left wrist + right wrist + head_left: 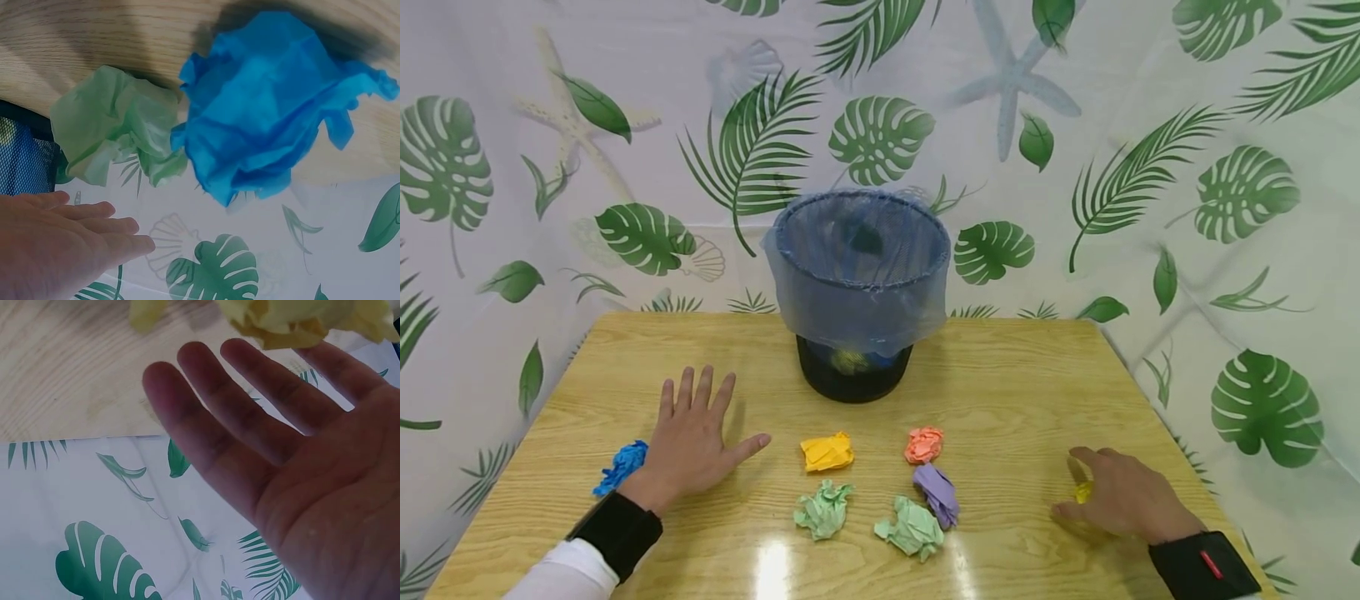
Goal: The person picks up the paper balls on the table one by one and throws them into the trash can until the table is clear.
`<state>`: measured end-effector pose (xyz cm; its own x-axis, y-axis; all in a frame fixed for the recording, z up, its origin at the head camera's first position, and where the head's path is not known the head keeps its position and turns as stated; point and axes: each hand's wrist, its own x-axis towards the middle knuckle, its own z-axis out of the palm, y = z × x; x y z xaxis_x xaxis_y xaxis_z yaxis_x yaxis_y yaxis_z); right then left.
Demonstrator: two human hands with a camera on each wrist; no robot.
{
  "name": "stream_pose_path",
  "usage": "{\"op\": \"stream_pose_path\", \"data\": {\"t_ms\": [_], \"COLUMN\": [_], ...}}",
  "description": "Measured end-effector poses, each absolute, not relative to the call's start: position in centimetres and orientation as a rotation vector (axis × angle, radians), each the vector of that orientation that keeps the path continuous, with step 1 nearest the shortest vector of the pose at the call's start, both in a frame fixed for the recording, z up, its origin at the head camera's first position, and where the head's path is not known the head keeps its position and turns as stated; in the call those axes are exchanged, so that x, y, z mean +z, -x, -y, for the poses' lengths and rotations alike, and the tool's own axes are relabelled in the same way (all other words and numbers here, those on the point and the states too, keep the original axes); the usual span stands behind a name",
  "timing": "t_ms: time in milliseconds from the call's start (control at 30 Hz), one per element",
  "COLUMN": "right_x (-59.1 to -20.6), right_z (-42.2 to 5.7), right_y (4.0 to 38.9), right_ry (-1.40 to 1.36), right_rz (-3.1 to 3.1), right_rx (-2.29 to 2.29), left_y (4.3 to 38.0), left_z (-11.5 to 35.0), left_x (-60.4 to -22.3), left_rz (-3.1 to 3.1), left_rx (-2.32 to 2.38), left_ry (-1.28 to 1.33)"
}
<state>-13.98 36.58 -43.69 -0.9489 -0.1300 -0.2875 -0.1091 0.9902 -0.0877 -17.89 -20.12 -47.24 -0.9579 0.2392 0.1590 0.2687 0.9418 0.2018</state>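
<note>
Black wristband [1206,567], nearest my head camera, at four o'clock. Right hand [1127,496], at four: fingers released, loosely extended beside one yellow paper ball [1083,492], crumpled, partly hidden; contact, I cannot tell. Left hand [692,446], at eight: fingers straight, spread, unladen. Blue paper ball [621,467], at eight: deeply creased, twisted ends. Around six, on wooden table [1000,375]: pale green ball [823,510], second green ball [910,529], orange-yellow ball [827,452], coral ball [924,446], smoother purple ball [936,496].
</note>
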Motion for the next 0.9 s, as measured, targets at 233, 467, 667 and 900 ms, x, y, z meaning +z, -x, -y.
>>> {"op": "stream_pose_path", "data": {"t_ms": [233, 467, 667, 900], "right_x": [-43.9, -43.9, -44.3, -44.8], "right_z": [-36.9, -36.8, -37.0, -37.2], "right_y": [13.8, 13.6, 13.7, 13.7], "right_ry": [0.194, 0.172, 0.185, 0.224], "right_rz": [-2.812, -2.794, -2.740, -2.720], "right_rx": [-0.094, -0.119, -0.167, -0.236], "left_y": [17.6, 17.6, 17.5, 17.5], "left_z": [20.0, 20.0, 20.1, 20.1], "left_x": [-46.9, -46.7, -46.6, -46.7], "left_rz": [2.980, 2.973, 2.975, 2.973], "left_rx": [-0.343, -0.315, -0.303, -0.300], "left_ry": [0.371, 0.370, 0.363, 0.363]}}
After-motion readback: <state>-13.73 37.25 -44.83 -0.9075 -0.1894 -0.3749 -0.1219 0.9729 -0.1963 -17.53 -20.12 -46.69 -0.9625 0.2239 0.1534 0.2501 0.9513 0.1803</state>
